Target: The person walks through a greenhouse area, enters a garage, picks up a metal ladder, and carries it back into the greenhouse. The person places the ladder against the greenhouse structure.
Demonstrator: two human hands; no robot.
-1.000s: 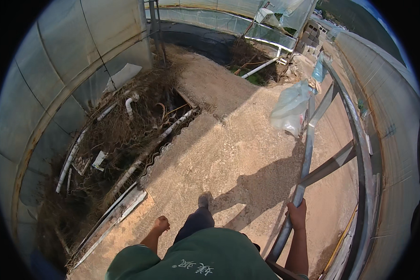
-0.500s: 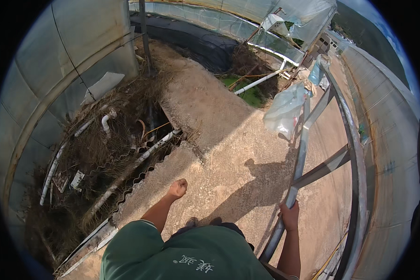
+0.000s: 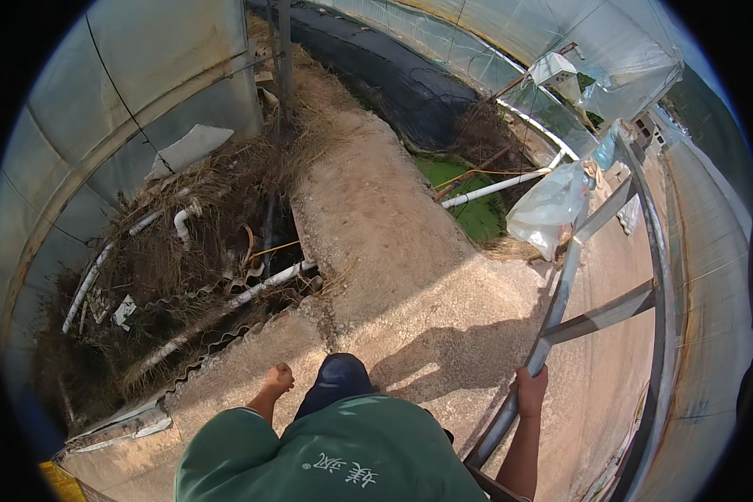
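White pipes [image 3: 226,293] lie in dry weeds on the left. The left hand [image 3: 279,378] is curled in a fist and holds nothing. The right hand [image 3: 530,391] is wrapped tight around a metal pole [image 3: 560,293], low down. A plastic bag [image 3: 548,205] hangs higher up, not reached yet.

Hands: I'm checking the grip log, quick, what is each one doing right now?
Left hand: closed in a loose fist, holding nothing.
Right hand: fingers closed around the slanted grey metal rail.
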